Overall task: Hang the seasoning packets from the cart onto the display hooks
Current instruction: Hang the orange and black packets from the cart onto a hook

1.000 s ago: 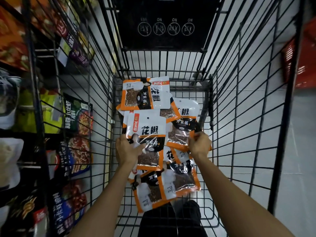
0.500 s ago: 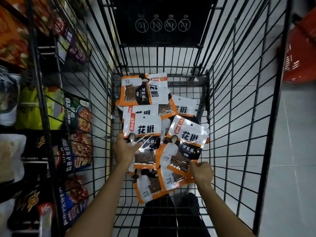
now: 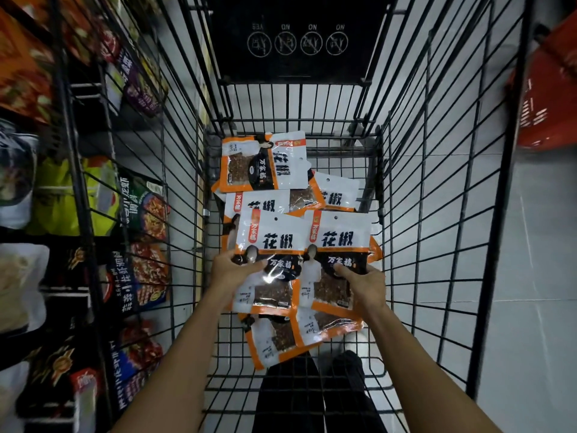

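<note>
Both my hands are down inside the black wire cart point(image 3: 402, 220). My left hand point(image 3: 232, 270) grips one white-and-orange seasoning packet point(image 3: 271, 242) by its left edge, thumb on its front. My right hand point(image 3: 367, 284) holds a second packet point(image 3: 338, 245) upright beside it, thumb on the front. The two held packets stand side by side, edges touching, hang holes at the top. Several more packets point(image 3: 263, 165) lie loose on the cart floor behind and below them. No display hook shows plainly.
Store shelving with hanging sauce and snack bags point(image 3: 142, 210) runs along the left, seen through the cart's wire side. A red basket point(image 3: 548, 98) sits at the upper right on the pale tiled floor. My dark trouser legs point(image 3: 312, 398) show under the cart.
My right hand has lifted a second packet off the pile and turned it upright beside the packet in my left hand. The left hand has stayed in place.
</note>
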Demonstrator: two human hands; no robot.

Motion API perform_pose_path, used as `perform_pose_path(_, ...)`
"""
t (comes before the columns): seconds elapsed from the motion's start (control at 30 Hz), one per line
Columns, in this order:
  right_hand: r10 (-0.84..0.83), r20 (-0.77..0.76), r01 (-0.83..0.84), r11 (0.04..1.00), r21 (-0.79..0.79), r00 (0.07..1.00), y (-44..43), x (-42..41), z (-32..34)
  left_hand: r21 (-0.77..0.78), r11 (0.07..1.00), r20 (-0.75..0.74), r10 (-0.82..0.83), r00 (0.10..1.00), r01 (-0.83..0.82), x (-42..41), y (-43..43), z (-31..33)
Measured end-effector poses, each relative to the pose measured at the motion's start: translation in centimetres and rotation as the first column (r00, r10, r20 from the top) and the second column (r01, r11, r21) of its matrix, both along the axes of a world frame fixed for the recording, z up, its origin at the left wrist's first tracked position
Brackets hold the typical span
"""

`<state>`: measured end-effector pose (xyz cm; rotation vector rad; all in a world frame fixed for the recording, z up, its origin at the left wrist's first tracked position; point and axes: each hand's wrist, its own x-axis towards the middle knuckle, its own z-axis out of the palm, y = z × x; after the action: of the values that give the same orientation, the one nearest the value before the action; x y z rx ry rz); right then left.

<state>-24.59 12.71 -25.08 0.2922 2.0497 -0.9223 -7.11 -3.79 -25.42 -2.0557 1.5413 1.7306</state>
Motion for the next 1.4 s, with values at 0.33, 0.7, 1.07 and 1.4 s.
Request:
perform_pose_path(0.33, 0.176, -0.025, -0.177, 0.982, -0.070, 0.984, -0.4, 0.7, 1.8, 0.025, 0.998, -0.166, -0.054, 0.985, 0.059, 0.5, 0.9, 2.4)
perform_pose_path(0.7, 0.329, -0.163, -0.366, 0.867, -0.337, 0.930, -0.9, 0.4, 14.8, -0.288, 0.940, -0.254, 0.112, 0.961, -0.185, 5.0, 1.8, 16.3)
perform_pose_path(1.07, 0.614, -0.350, -0.679, 0.453, -0.578, 0.708, -0.3, 3.1, 32.9, -0.570, 0.641, -0.432, 0.299, 0.851, -0.515, 15.1, 13.1, 35.6)
perform_pose_path(1.4, 0.758, -0.540, -0.774, -0.074, -0.628, 0.365, 4.4, 16.5, 45.6, -0.703, 0.232, -0.520, 0.476, 0.709, -0.672, 28.0, 31.7, 47.4)
